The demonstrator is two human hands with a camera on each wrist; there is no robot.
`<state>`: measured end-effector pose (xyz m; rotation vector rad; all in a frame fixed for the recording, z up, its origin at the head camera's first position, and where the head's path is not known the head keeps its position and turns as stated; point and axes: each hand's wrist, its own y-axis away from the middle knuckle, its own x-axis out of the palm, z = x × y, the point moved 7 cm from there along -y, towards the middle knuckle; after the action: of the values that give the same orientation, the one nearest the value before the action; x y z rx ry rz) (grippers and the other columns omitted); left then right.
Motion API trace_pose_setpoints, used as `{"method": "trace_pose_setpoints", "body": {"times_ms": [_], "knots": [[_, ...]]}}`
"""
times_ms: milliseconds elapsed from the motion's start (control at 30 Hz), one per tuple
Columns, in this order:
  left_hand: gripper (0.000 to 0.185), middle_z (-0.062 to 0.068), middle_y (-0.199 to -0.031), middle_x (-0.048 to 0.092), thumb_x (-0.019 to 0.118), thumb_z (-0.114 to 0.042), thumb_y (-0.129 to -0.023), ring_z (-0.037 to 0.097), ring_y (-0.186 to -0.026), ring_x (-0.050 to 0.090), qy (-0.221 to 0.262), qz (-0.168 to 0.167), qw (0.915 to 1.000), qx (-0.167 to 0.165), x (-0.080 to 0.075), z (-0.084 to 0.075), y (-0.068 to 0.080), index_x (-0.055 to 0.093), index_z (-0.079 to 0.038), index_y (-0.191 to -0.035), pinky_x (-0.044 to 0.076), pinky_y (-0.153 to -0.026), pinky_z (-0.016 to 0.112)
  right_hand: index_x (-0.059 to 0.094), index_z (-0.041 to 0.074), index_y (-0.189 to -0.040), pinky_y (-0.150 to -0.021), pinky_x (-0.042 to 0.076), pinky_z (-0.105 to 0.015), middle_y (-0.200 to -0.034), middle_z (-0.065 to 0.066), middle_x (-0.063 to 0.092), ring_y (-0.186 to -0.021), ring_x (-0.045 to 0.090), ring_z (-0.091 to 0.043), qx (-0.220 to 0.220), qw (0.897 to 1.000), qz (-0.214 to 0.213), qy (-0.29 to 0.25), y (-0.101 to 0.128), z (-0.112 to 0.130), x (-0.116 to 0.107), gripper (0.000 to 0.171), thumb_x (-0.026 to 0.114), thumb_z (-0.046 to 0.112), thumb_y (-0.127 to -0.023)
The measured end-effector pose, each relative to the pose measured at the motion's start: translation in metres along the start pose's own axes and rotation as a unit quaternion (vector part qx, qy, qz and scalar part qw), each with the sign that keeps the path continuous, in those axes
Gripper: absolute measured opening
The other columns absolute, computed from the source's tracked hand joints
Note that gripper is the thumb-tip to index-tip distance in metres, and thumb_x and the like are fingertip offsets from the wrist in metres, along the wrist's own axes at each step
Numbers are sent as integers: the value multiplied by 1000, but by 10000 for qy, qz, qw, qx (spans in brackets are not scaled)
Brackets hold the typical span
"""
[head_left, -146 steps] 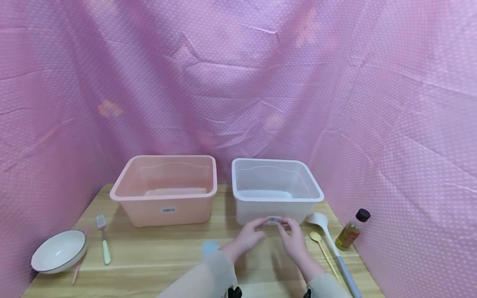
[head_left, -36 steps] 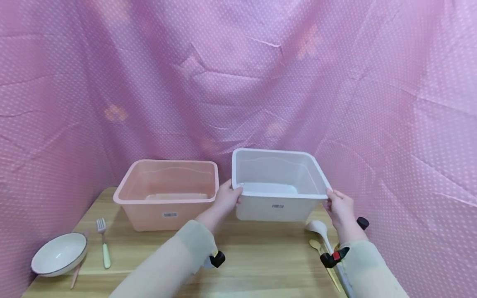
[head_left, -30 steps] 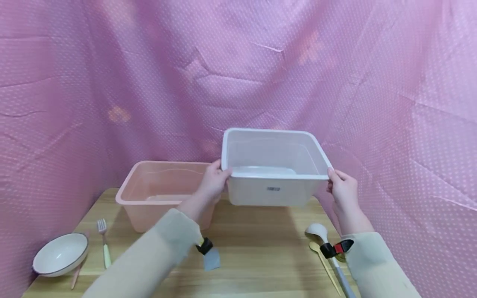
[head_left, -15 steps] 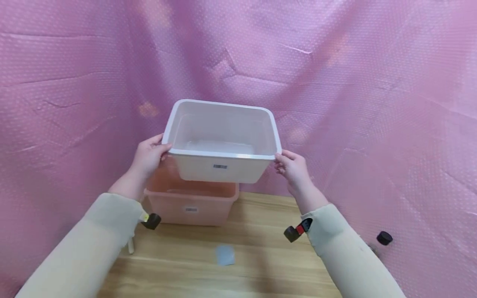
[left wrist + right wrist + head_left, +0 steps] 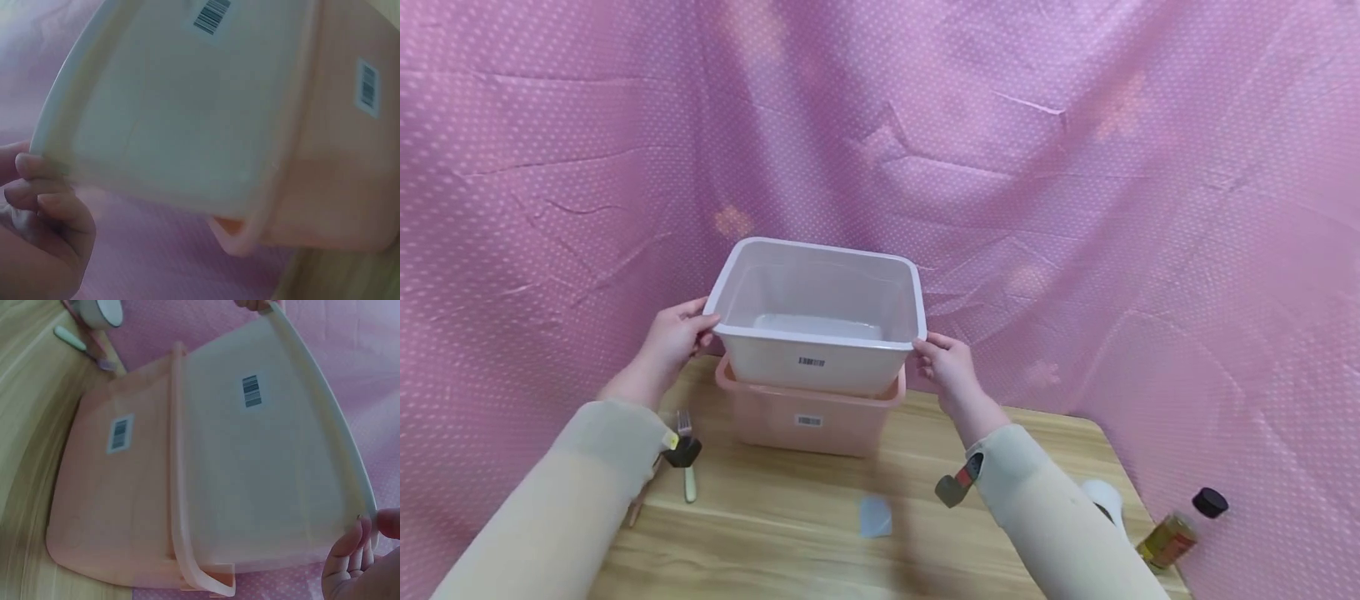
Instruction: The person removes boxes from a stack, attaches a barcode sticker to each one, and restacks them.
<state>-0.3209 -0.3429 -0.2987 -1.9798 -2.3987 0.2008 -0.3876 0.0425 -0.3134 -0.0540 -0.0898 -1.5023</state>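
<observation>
Nearest on the pale wooden table [image 5: 820, 550] lies a small pale-blue flat piece [image 5: 876, 517], with a pastel-handled metal fork [image 5: 687, 467] to the left and a small amber glass bottle with a black cap [image 5: 1180, 532] at the right edge. Beyond these, the left hand [image 5: 672, 343] and right hand [image 5: 946, 365] each pinch one short end of the translucent white rectangular plastic bin [image 5: 817, 321] under its rolled rim, fingers curled beneath, thumbs on top. The bin is partly sunk into the translucent pink rectangular plastic bin [image 5: 811, 417], which rests on the table, the 2 nested with the white one riding high. Being empty and thin-walled, it should be light, slightly flexible and smooth, so the stiff rim at both ends looks like the surest hold. Behind hangs a pink dotted cloth backdrop [image 5: 1075, 167].
</observation>
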Motion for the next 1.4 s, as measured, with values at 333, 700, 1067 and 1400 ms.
{"method": "trace_pose_setpoints", "body": {"times_ms": [333, 700, 1067, 1400], "knots": [[57, -8, -68, 56, 51, -10, -102, 0, -56, 48, -243, -23, 9997, 15, -6, 18, 4, 26, 5, -152, 42, -52, 16, 61, -11, -121, -64, 51, -25, -84, -7, 64, -64, 54, -9, -131, 9989, -106, 426, 11, -10, 4, 31, 62, 3, -94], [55, -6, -66, 54, 49, -9, -102, 2, -56, 47, -632, 75, 9973, -368, -3, 52, 2, 28, 10, -149, 42, -52, 17, 63, -8, -118, -74, 51, -34, -84, -7, 63, -69, 55, -14, 169, 9948, -45, 1000, 8, -46, 3, 29, 62, 8, -94], [62, 5, -71, 61, 52, -15, -102, 15, -63, 57, -1402, -495, 9883, -345, 8, 94, 10, 22, 9, -151, 45, -58, 25, 60, -10, -124, -55, 48, -25, -84, -10, 66, -58, 50, -12, 160, 9876, -116, 1560, 6, -86, -9, 37, 63, 10, -93], [69, 32, -116, 58, 62, -27, -97, 46, -104, 56, -3061, -1651, 9362, 510, 11, 95, 26, 30, 5, -149, 43, -89, 58, 59, -10, -111, -64, 51, -34, -84, -12, 59, -73, 57, -22, -699, 9603, -318, 2680, 4, -92, -16, 34, 68, 17, -92]]}}
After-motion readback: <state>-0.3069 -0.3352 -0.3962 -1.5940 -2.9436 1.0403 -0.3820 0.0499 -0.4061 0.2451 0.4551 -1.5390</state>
